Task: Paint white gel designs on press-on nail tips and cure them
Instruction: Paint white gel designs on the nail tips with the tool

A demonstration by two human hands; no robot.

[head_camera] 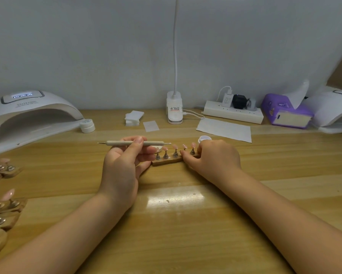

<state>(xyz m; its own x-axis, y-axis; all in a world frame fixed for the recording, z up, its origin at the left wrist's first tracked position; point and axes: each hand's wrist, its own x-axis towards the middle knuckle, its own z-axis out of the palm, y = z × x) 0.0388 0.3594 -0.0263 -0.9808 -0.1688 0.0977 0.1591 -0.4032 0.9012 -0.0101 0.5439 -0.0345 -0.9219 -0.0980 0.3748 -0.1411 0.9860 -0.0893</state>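
A small wooden holder [171, 161] lies at the table's middle with several pink nail tips [175, 146] standing on metal pegs. My left hand [124, 165] pinches a double-ended dotting tool [134, 143] held level, and its lower fingers touch the holder's left end. At the holder's right end, my right hand [213, 158] curls its fingers round the wood. An open white gel pot [204, 138] sits just behind my right hand. A white curing lamp [30, 113] stands at the far left.
More holders with pink tips [2, 196] lie along the left edge. A white jar [87, 125], cotton pads [133, 117], a paper sheet [224, 129], a desk-lamp clip base [174, 109], a power strip [233, 113], a purple tissue pack [286, 111] and a second lamp [334, 111] line the back.
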